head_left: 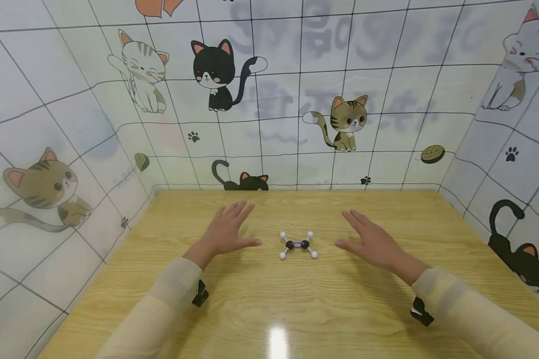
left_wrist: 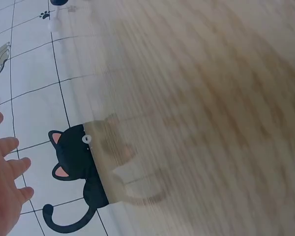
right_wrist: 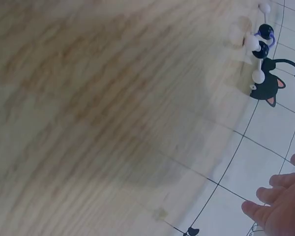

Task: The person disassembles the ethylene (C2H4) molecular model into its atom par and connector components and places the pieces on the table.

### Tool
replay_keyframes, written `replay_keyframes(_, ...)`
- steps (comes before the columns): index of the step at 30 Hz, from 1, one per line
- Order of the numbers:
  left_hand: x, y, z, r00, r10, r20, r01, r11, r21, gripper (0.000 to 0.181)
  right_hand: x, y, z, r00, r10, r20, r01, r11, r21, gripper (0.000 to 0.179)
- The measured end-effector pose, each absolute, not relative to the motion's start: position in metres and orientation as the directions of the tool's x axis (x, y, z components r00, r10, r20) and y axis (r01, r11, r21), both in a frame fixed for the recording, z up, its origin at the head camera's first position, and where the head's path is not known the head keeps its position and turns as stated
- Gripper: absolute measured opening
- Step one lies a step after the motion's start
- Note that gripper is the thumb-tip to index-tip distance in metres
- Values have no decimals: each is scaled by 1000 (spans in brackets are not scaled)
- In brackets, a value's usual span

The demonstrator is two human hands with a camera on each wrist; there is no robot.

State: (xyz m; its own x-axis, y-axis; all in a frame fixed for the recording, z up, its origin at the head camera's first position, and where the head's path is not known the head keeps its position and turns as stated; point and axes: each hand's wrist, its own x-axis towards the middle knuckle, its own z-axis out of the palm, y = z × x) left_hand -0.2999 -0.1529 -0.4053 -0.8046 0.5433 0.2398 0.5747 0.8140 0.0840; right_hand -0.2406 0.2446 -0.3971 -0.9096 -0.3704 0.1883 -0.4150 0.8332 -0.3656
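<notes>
A ball-and-stick molecular model (head_left: 298, 245) sits on the wooden table between my two hands. It has two black balls joined by a pair of curved purple links, with white balls on white sticks at both ends. My left hand (head_left: 228, 233) is left of it, fingers straight and thumb pointing toward it. On the other side my right hand (head_left: 372, 243) mirrors this, fingers extended and thumb toward the model. Both hands are apart from it and hold nothing. In the right wrist view the model (right_wrist: 261, 49) shows at the upper right, beyond the right hand (right_wrist: 280, 206).
The wooden table (head_left: 251, 309) ends at a back wall (head_left: 278, 164) covered in white grid fabric with cartoon cats. Similar fabric side walls (head_left: 18, 264) stand left and right. A black wrist device (head_left: 200, 294) hangs under the left sleeve, another device (head_left: 420, 312) under the right.
</notes>
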Motion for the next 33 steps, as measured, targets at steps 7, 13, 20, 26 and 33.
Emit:
replay_keyframes(7,-304,-134,-412,-762,557,331,638,732,238,100,-235,234,-406,-936,-300,185,-352,756,-552,88)
replay_keyframes(13,-302,-118,-419,-822,512,251,555,617,558,87,-233,222,-415,-944,-244,222,-329,658,-677,78)
replay_keyframes(20,-301,-105,-426,-842,508,185,451,472,757,75,-233,210,-422,-962,-178,208,-272,549,-790,64)
replay_keyframes(26,-302,-94,-432,-831,532,163,416,400,817,71,-233,200,-431,-977,-160,142,-201,452,-869,62)
replay_keyframes(33,-302,-79,-431,-808,571,148,438,414,798,67,-233,186,-436,-985,-140,97,-147,404,-903,57)
